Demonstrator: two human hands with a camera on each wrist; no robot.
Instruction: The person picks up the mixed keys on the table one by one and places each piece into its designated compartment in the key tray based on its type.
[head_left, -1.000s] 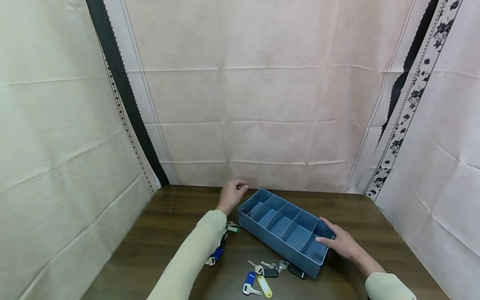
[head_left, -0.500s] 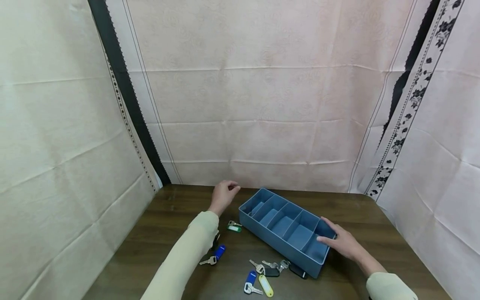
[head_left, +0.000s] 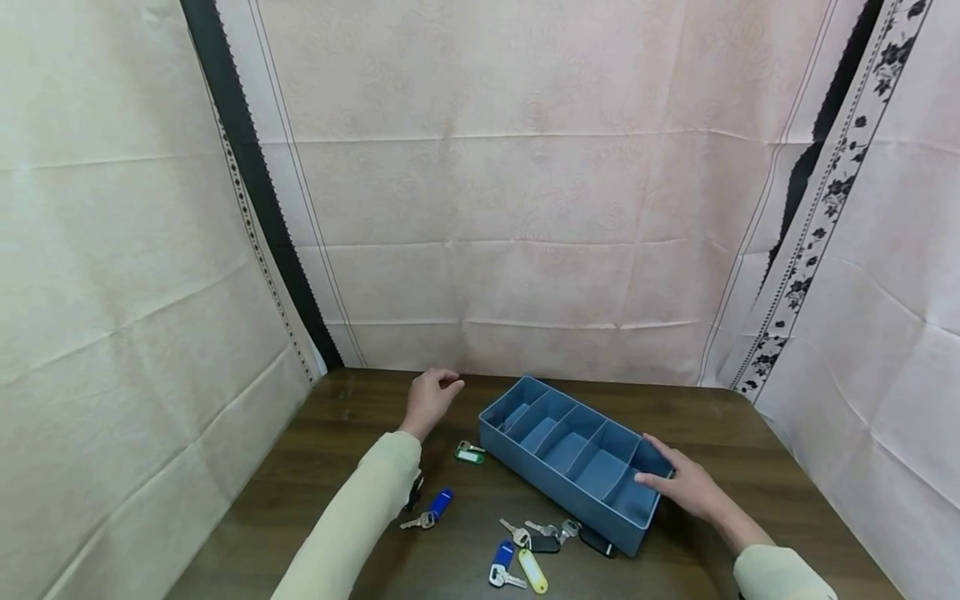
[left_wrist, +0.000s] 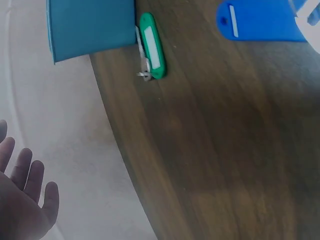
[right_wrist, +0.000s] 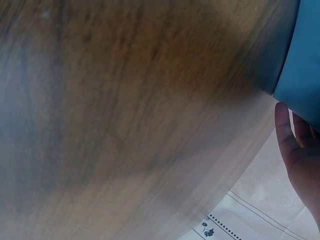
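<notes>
A blue compartment box point(head_left: 555, 479) lies slantwise on the wooden table. My right hand point(head_left: 693, 487) holds its right end, thumb over the rim and fingers along the far side; the right wrist view shows the fingers point(right_wrist: 284, 132) against the outer wall. My left hand point(head_left: 431, 400) hovers left of the box with nothing in it, fingers loosely bent; in the left wrist view they are spread. Between that hand and the box lies a key with a green tag point(head_left: 470, 456). Nearer is a key with a blue tag point(head_left: 440, 503). Something small sits in the leftmost compartment.
In front of the box lie several keys, with a yellow tag point(head_left: 532, 572), another blue tag point(head_left: 503, 554) and a black tag point(head_left: 544, 544). A black item point(head_left: 597, 543) lies against the box's front wall. Pale cloth point(head_left: 480, 208) hangs behind the table and at both sides.
My left hand has moved left, away from the box's left end, uncovering the green-tagged and blue-tagged keys. The right hand and box have stayed in place.
</notes>
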